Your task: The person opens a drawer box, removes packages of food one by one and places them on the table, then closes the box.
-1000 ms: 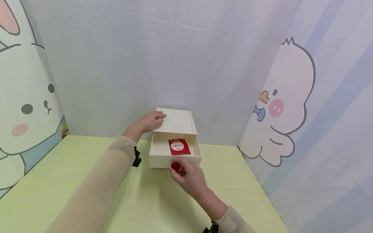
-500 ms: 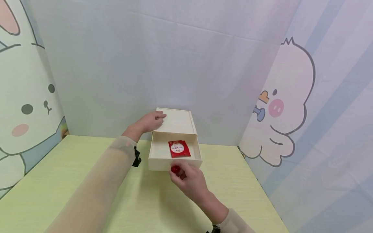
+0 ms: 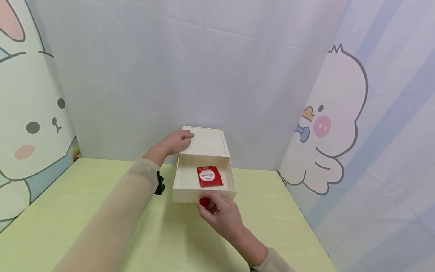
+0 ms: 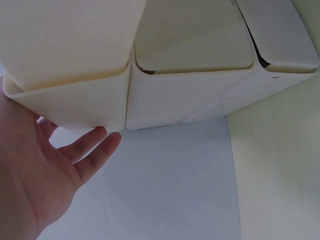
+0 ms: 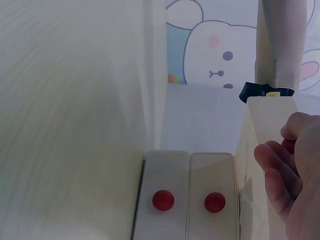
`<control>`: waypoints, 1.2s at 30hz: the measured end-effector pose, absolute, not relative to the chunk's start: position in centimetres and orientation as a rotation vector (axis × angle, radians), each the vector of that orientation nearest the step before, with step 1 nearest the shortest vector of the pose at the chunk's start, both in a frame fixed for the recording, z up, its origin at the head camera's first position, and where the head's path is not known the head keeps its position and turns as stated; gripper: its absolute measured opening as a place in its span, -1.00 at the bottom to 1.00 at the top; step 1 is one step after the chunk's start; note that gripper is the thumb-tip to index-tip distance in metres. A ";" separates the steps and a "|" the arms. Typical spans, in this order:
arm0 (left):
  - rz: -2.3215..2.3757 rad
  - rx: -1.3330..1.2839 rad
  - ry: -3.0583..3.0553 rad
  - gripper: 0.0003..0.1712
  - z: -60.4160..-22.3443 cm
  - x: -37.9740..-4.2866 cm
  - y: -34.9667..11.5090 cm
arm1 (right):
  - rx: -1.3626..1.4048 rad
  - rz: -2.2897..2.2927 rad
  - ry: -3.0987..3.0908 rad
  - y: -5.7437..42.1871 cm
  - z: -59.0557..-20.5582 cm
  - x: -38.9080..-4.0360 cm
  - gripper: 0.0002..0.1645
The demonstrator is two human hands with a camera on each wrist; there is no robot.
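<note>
A white cabinet (image 3: 209, 142) with stacked drawers stands at the back of the table. Its top drawer (image 3: 187, 196) is pulled out toward me. Inside lies a red packet (image 3: 210, 176) with a white label. My right hand (image 3: 222, 215) pinches the round red knob (image 3: 204, 202) on that drawer's front. In the right wrist view, this knob is mostly hidden by the fingers. My left hand (image 3: 175, 142) rests on the left part of the cabinet's top, and its fingers (image 4: 95, 155) reach the cabinet's edge in the left wrist view.
Two lower drawers, each with a red knob (image 5: 215, 202), are closed. The light green table (image 3: 272, 211) spreads out in front and to both sides. A pale curtain wall (image 3: 210, 75) with cartoon animals rises close behind the cabinet.
The top drawer has slid farther out toward me, with the right hand moving back on its knob. The packet inside has come along. The left hand has stayed on the cabinet.
</note>
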State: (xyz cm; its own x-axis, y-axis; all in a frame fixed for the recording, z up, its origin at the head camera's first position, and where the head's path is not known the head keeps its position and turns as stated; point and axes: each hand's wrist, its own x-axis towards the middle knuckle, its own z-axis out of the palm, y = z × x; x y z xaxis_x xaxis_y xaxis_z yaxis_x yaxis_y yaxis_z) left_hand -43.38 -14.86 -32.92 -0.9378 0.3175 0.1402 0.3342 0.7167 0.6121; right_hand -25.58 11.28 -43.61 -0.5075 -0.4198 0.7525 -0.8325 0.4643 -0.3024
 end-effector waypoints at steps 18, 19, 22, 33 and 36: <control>-1.048 -0.550 -2.875 -0.27 -33.1 -43.6 -14.9 | 1.071 0.903 -2.102 11.7 -44.1 -24.6 -0.57; -1.048 -0.552 -2.875 -0.27 -33.1 -43.6 -14.9 | 1.072 0.902 -2.099 11.7 -44.1 -24.6 -0.56; -1.043 -0.559 -2.876 -0.27 -33.1 -43.7 -14.9 | 1.075 0.904 -2.102 11.8 -44.2 -24.4 -0.56; -1.050 -0.559 -2.870 -0.27 -33.3 -43.8 -14.9 | 1.098 0.884 -2.114 12.1 -44.2 -24.3 -0.54; -1.054 -0.560 -2.867 -0.27 -33.3 -43.8 -14.8 | 1.114 0.867 -2.117 12.3 -44.0 -24.3 -0.54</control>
State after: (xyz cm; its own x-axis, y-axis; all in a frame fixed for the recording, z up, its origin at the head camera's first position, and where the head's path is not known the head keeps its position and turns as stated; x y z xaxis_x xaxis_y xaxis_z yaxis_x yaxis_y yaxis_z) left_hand -43.77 -14.85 -33.26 -0.9344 0.3207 0.1554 0.3450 0.7048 0.6199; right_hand -24.25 12.26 -44.05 -0.4765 -0.4742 0.7404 -0.8573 0.4375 -0.2715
